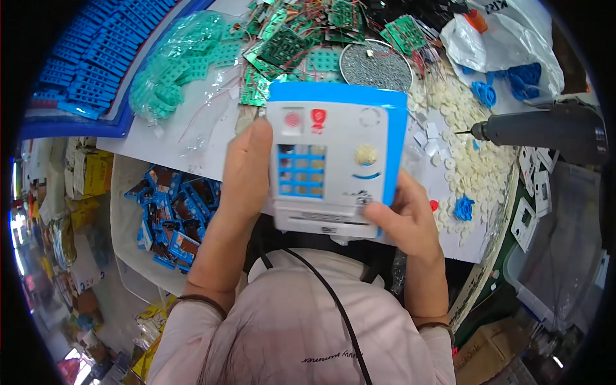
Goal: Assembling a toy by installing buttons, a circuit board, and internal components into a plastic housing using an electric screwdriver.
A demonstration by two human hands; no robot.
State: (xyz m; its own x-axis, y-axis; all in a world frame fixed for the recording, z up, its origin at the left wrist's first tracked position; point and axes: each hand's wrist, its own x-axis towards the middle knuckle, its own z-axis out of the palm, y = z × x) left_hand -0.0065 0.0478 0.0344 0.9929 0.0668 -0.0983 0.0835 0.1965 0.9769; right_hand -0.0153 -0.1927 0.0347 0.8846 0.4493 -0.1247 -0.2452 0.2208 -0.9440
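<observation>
A: Closest to the camera: pink shirt [289,321], black cable [333,296] running down over it. What's held past that?

B: White-and-blue panel [340,138], raised off the table [163,147], in front of the chest. Face toward the wearer, window grid [301,172] on its left half.

A: Grip?

B: Both closed on it. Left hand [246,173] on the left edge, thumb pointing up along it, fingers hidden behind. Right hand [410,221] at the lower right corner, thumb on the face, fingers wrapping behind. Squeeze force: can't tell.

A: Why by the edges?

B: My read: leaves windows and printed marks uncovered for a look. Two supports should also stop a broad flat thing twisting.

A: Powered driver [545,131]?

B: Right side, no hand on it, bit pointing left near the white discs [468,160]. Probably parked for a short right-hand reach.

A: Rest?

B: Wired circuit boards [282,48] heaped beyond the panel, round dish [341,66] of grey bits [375,67] beside them, too small to identify. Likely sorted by kind for quick picking. Bin [131,253] at left, below table level, holds blue pieces [173,221]; presumably saves table space.
</observation>
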